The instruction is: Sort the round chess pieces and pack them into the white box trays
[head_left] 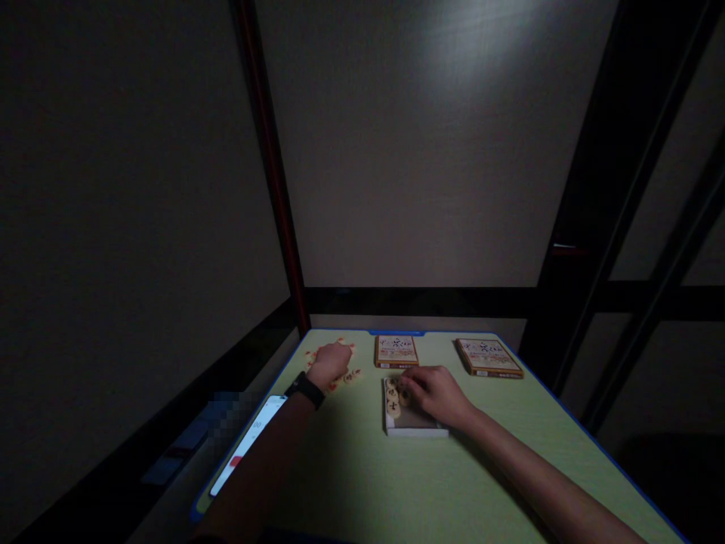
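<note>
Round wooden Chinese chess pieces (352, 375) with red or dark characters lie loose on the table's left side. My left hand (329, 364), a dark watch on its wrist, is over them with fingers curled down; whatever they grip is hidden. In front of me sits a shallow white-edged box tray (419, 432), with several chess pieces (393, 408) lined up along its left side. My right hand (439, 391) reaches over the tray from the right. Its thumb and fingers are pinched together at a chess piece (404, 396) near the tray's far end, covering part of it.
Two flat printed boxes lie on the green table (351, 476): one box (396, 351) beyond the tray, the other box (488, 357) at the far right. A lit phone (249, 446) rests along the left edge, near my left forearm. Walls stand behind and left.
</note>
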`<state>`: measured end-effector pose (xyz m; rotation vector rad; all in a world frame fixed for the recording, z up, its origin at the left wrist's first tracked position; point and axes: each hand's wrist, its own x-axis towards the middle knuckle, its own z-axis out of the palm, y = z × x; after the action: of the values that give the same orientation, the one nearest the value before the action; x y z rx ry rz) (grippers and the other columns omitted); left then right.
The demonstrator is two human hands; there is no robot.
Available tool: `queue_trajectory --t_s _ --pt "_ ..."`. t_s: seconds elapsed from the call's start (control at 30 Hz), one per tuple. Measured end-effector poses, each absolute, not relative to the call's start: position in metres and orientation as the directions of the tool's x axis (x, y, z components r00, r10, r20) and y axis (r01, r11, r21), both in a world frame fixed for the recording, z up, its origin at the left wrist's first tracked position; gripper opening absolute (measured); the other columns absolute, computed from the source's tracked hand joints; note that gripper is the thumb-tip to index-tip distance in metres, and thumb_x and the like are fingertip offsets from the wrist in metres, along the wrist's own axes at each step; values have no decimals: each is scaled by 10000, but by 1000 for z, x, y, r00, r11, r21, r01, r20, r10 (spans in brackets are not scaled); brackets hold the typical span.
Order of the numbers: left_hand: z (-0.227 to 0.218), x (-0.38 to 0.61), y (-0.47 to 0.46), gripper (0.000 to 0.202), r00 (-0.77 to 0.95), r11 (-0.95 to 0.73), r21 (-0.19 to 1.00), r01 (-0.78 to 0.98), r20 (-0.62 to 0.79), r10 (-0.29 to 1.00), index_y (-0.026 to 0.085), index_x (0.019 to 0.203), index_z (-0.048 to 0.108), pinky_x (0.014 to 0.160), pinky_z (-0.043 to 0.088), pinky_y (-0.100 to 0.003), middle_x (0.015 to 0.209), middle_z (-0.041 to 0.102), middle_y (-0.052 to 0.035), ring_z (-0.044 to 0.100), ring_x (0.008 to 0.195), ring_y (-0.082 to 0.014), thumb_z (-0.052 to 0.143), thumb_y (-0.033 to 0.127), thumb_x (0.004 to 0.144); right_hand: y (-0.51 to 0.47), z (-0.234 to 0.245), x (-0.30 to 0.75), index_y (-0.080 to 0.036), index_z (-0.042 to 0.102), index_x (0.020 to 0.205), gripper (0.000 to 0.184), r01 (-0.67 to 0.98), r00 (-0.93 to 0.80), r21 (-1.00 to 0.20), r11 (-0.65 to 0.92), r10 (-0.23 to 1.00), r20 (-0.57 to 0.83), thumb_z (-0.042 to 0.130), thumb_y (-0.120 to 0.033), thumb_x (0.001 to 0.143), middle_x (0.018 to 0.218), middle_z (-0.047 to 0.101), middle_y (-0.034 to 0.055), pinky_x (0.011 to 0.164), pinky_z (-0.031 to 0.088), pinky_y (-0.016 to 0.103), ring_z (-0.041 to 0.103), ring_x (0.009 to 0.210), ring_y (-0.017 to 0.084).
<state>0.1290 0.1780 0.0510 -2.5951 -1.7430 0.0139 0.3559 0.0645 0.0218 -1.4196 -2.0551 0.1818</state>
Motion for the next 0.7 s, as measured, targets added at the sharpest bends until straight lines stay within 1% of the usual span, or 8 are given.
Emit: queue_trajectory --t_s 0.07,0.17,0.23,0.3,0.4,0.5,0.6,0.7 --pt "52 130 177 224 411 -412 2 911 14 911 154 923 740 859 514 -336 1019 733 -177 688 976 -279 633 76 743 65 21 356 -182 741 863 285 799 -226 -441 408 884 409 488 -293 932 808 766 64 674 447 270 694 729 199" --pt "54 133 173 265 500 -500 44 865 30 866 189 987 737 881 495 -295 1041 737 -126 672 1019 -248 598 95 782 66 20 357 -183 737 857 279 794 -234 -439 420 878 417 491 -288 936 799 763 59 672 446 265 690 721 192" --pt "55 136 172 267 555 -556 62 829 30 831 198 979 739 891 484 -281 1017 741 -101 670 1011 -233 585 91 788 66 19 357 -185 734 841 274 794 -234 -436 423 875 424 493 -278 934 781 758 53 661 443 260 683 703 186" --pt "54 139 171 249 590 -590 66 805 26 807 186 938 740 893 478 -290 998 737 -107 670 991 -235 573 78 788 66 20 357 -186 734 838 265 796 -235 -432 424 874 426 498 -267 927 784 760 52 665 445 259 684 706 184" --pt "50 140 173 237 610 -610 66 789 20 792 172 898 733 871 479 -296 1014 725 -124 663 994 -248 576 51 769 65 20 357 -188 735 850 261 796 -236 -434 423 876 421 497 -266 923 797 763 52 673 451 262 689 715 187" --pt "47 139 175 255 616 -615 80 784 13 787 182 889 727 847 481 -282 1013 720 -110 660 988 -241 600 23 733 66 20 357 -188 734 856 260 794 -235 -437 422 877 420 497 -270 924 787 761 50 661 450 263 685 701 186" --pt "43 138 176 273 614 -612 97 785 16 789 195 903 723 860 480 -278 1013 719 -92 651 1003 -235 632 22 713 66 18 358 -188 735 861 256 795 -237 -433 424 875 422 496 -261 919 795 764 50 664 454 265 687 704 186" --pt "40 140 174 299 603 -602 104 792 27 797 197 927 722 890 476 -285 1016 724 -87 644 1034 -232 609 9 724 66 18 358 -186 736 869 248 801 -238 -427 419 878 416 500 -251 910 810 767 53 672 460 268 691 718 190"
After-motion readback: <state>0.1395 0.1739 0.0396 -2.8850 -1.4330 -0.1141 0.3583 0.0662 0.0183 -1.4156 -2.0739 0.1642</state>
